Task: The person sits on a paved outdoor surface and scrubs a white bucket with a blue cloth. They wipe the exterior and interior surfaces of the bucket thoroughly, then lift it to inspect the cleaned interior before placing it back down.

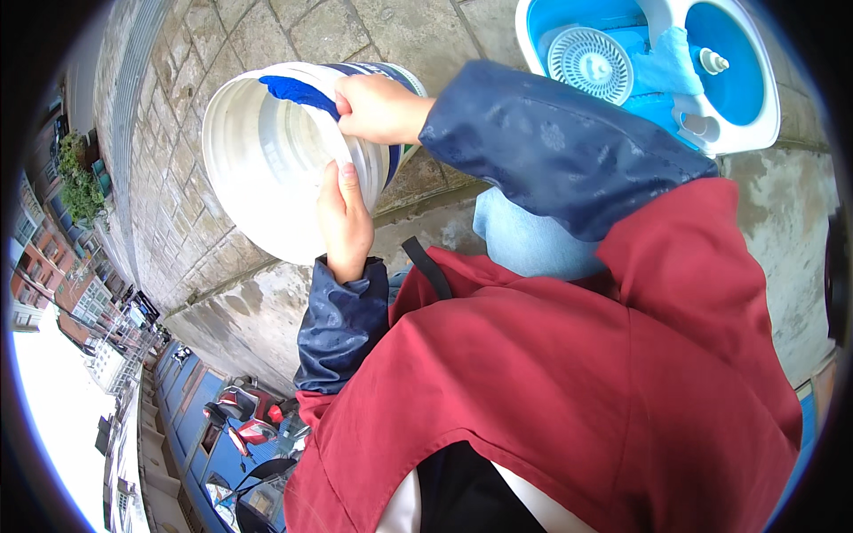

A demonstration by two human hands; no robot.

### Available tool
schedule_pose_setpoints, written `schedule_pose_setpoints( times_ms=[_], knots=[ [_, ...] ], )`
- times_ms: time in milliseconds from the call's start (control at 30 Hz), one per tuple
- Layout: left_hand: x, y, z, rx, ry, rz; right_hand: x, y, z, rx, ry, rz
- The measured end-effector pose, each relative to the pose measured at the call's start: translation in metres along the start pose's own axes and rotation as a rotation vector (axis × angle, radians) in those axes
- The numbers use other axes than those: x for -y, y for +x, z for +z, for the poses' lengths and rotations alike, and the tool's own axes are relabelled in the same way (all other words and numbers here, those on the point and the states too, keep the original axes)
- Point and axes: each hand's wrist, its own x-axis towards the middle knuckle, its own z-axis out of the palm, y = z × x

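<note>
A white plastic bucket (266, 166) lies tilted, its open mouth facing left, with a printed band around its outside. My left hand (346, 220) grips the near part of its rim, thumb along the edge. Higher on the same rim, my right hand (381, 110) is closed on a dark blue cloth (300, 92). The cloth lies over the rim, part of it against the inside wall. Dark navy sleeve covers reach both wrists. The bucket's base is mostly hidden behind my right hand.
A twin-tub portable washer (690, 113) with a blue inside stands at upper right. A light blue cloth (666, 63) drapes over its divider, beside a white slotted disc (590, 64). Stone paving (320, 30) meets a wet concrete strip (246, 310). A red motor scooter (250, 416) is parked lower left.
</note>
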Motion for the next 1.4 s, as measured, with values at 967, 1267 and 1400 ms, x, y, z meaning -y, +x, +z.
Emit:
schedule_pose_setpoints(
  times_ms=[967,1267,1400],
  knots=[
    [0.037,-0.055,-0.013,0.140,0.344,0.131,-0.040,0.044,-0.038,-0.016,0.181,0.312],
    [0.037,-0.055,-0.013,0.152,0.343,0.129,-0.036,0.027,-0.028,0.389,-0.113,-0.110],
    [0.036,-0.054,-0.014,0.162,0.341,0.132,-0.036,0.014,-0.042,0.254,0.058,0.005]
  ],
)
